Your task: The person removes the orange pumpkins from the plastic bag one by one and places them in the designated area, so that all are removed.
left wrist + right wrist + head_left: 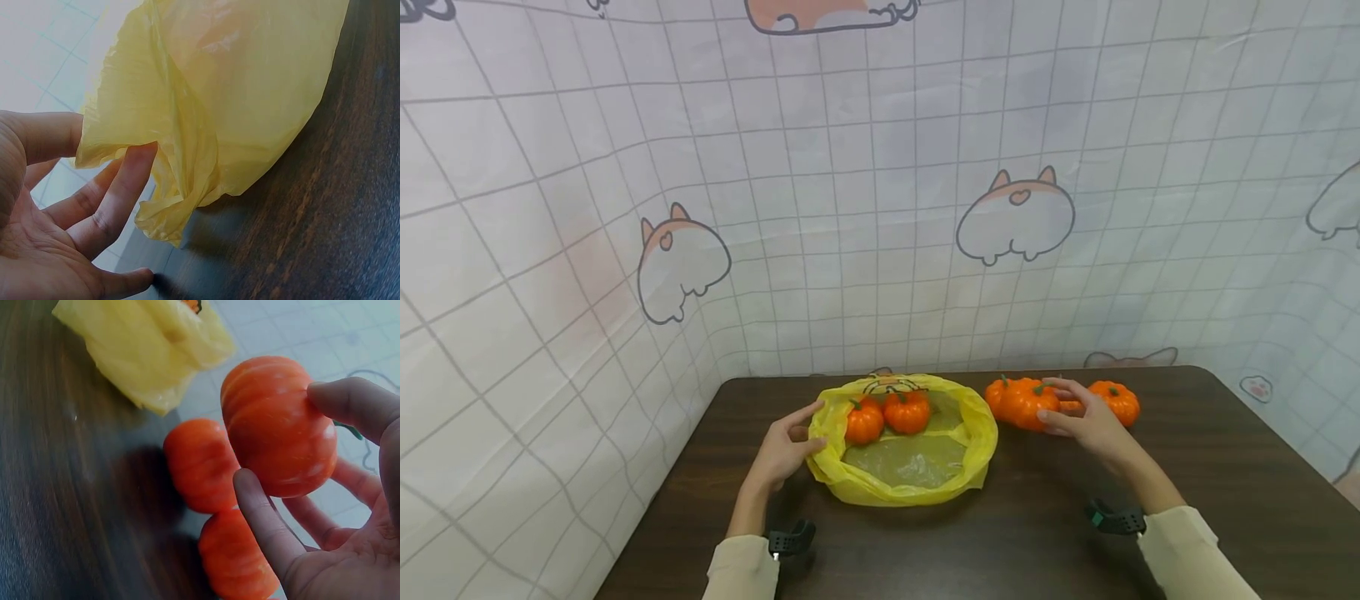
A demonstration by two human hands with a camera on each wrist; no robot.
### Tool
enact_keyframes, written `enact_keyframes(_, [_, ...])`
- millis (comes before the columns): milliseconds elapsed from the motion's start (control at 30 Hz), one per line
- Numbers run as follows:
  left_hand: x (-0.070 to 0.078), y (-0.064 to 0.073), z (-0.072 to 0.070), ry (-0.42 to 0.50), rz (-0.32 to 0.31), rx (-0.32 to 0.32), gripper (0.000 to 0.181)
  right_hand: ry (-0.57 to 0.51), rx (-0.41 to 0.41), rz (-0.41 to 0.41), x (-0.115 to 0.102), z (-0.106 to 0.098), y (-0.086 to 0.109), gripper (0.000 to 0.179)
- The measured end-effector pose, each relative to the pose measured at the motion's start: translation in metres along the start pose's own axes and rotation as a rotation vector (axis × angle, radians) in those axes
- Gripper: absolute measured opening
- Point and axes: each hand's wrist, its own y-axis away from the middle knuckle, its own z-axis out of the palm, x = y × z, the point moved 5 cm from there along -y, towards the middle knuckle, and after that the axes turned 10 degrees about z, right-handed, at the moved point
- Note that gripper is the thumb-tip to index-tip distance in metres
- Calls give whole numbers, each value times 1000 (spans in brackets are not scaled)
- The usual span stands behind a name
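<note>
A yellow plastic bag [910, 492] stands on the table with its mouth spread wide, and two small orange pumpkins [907, 413] lie inside it. At the bag's left side, my left hand [782, 450] holds the rim; in the left wrist view its fingers [134, 172] are on the folded edge of the plastic. My right hand [1093, 427] grips a small orange pumpkin [275, 425] between thumb and fingers, lifted off the table. Beneath and beside it sit more pumpkins [200, 465], one [1116, 403] just right of the hand and another partly hidden behind the held one.
The dark wooden table [970, 550] runs up to a white grid-patterned cloth [865, 208] with cartoon animals, hanging at the back and sides. Each wrist carries a black band [792, 540].
</note>
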Motion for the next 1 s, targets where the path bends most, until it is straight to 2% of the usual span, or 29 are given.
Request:
enact_keyframes(167, [-2,-1,0,2,-15,5,62,15,-29,13,8,0,-2,73])
enact_keyframes(667, [-4,-2,0,-16,-8,0,62,23,-122,31,20,0,-3,72])
enact_keyframes(1000, [-2,-2,1,-17,-12,-3,62,82,-160,22,26,0,-2,69])
